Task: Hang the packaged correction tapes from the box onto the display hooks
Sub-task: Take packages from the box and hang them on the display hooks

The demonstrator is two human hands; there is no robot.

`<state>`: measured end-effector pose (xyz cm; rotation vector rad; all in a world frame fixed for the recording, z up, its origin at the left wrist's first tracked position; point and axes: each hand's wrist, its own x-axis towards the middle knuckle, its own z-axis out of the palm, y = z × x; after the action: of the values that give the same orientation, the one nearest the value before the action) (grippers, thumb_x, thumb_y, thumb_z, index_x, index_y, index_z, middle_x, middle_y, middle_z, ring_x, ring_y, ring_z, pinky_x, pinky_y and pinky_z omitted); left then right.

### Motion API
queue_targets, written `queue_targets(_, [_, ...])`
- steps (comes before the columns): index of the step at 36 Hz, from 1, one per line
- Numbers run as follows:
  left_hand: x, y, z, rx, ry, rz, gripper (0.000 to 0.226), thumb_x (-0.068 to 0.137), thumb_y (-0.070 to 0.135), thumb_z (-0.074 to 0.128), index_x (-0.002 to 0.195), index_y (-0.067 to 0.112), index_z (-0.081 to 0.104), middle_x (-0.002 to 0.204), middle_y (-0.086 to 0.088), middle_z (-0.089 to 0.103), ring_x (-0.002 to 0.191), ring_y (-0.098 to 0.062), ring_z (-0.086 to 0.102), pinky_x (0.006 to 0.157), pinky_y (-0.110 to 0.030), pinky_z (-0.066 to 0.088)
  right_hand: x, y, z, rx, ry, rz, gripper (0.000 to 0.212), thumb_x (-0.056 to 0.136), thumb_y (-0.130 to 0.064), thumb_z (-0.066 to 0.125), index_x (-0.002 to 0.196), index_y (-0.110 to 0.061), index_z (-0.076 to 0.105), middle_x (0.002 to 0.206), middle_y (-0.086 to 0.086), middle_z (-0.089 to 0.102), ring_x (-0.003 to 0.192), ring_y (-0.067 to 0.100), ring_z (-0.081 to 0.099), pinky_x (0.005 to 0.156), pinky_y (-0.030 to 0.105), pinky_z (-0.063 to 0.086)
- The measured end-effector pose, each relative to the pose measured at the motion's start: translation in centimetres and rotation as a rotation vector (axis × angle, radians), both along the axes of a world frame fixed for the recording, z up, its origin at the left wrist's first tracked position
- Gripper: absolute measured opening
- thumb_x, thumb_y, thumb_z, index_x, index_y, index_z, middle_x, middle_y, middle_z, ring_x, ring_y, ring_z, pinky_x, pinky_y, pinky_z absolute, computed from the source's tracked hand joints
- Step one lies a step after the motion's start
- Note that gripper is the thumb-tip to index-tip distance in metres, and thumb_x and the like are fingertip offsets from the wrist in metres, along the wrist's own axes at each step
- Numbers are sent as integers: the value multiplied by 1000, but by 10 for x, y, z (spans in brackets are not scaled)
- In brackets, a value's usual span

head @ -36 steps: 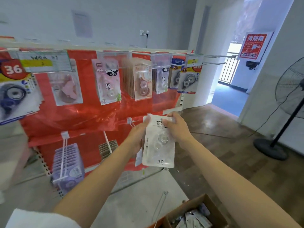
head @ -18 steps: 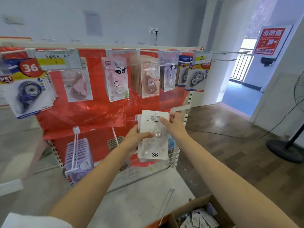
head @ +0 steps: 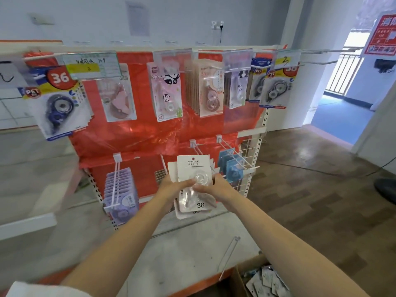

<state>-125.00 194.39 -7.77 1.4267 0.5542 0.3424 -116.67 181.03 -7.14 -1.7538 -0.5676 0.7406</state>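
Red-backed wire display rack [head: 137,138], lower white hook [head: 198,147]: white-and-clear flat correction tape pack [head: 194,183] held before it, pinched mid-blister by left hand [head: 171,187] and right hand [head: 220,187]. Judged light, thin card bendable, blister slippery; better gripped near top hole

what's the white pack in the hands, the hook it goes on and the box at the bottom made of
White correction tape pack marked 36: matte white card, it seems, with a clear glossy plastic blister, since the tape shows through and glints. White two-rod display hook: looks like white-coated metal wire, though plastic is possible. Brown open box: corrugated cardboard, judging by its dull brown wall and raw edge.
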Motion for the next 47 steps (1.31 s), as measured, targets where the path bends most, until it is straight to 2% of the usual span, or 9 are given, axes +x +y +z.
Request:
queue_targets(5, [-11, 0, -24, 24, 128, 63, 24, 83, 9, 70, 107, 11, 65, 99, -7, 71, 90, -23, 67, 79, -35, 52, -12, 3, -33, -7, 171, -51, 45, 82, -7, 73, 123, -10, 56, 113, 4, 68, 90, 11, 65, 60, 18, 50])
queue_targets(12, [-18, 5, -46, 149, 292, 187, 29, 93, 10, 59, 121, 5, 55, 120, -12, 63, 110, -30, 58, 87, -34, 44, 0, -6, -70, -35, 273, -173, 62, 72, -3, 79, 127, -6, 50, 116, 10, 66, 103, 28, 65, 89, 46, 55])
queue_targets(16, [-15, 2, -42, 200, 317, 198, 30, 93, 10, 59, 122, 6, 54, 122, -12, 61, 112, -29, 57, 89, -33, 43, 5, -20, -71, -62, 283, -227, 52, 80, 10, 68, 124, 3, 43, 120, 18, 59, 82, 18, 61, 44, 16, 49])
queue_targets(20, [-9, -3, -41, 254, 339, 182, 31, 93, 12, 59, 123, 9, 54, 123, -11, 62, 112, -28, 57, 94, -37, 44, 15, -24, -76, -100, 261, -190, 57, 80, 11, 66, 128, 4, 36, 124, 19, 55, 80, 18, 57, 36, 15, 42])
queue_targets(27, [0, -8, -41, 289, 353, 152, 31, 92, 14, 60, 123, 13, 55, 123, -9, 63, 112, -29, 58, 97, -41, 46, 20, -39, -75, -178, 282, -92, 35, 85, 13, 59, 100, -14, 42, 103, 7, 57, 76, 10, 54, 50, 18, 50])
queue_targets(34, [3, -7, -41, 260, 367, 140, 32, 91, 15, 62, 123, 12, 57, 122, -8, 64, 109, -28, 60, 96, -45, 48, 38, -32, -72, -128, 172, -207, 45, 81, 3, 69, 119, -8, 48, 107, 3, 62, 106, 23, 59, 93, 41, 51])
queue_targets(38, [3, -7, -40, 268, 356, 123, 33, 92, 15, 61, 124, 11, 56, 123, -8, 64, 109, -29, 60, 96, -45, 48, 44, -29, -76, -166, 116, -235, 48, 82, 0, 69, 127, -5, 51, 112, 6, 62, 99, 21, 58, 74, 29, 53])
queue_targets(43, [-1, -7, -39, 274, 342, 110, 33, 91, 13, 62, 123, 9, 59, 121, -9, 65, 109, -28, 60, 96, -42, 48, 46, -27, -84, -205, 64, -246, 50, 82, -6, 71, 128, -10, 51, 110, 4, 61, 96, 20, 58, 79, 31, 48])
queue_targets(47, [-4, -7, -39, 271, 318, 89, 31, 91, 12, 61, 122, 8, 60, 120, -6, 65, 107, -25, 61, 92, -36, 48, 43, -26, -83, -243, 151, -265, 45, 89, -16, 66, 124, -21, 39, 114, 7, 53, 91, 26, 59, 46, 35, 51])
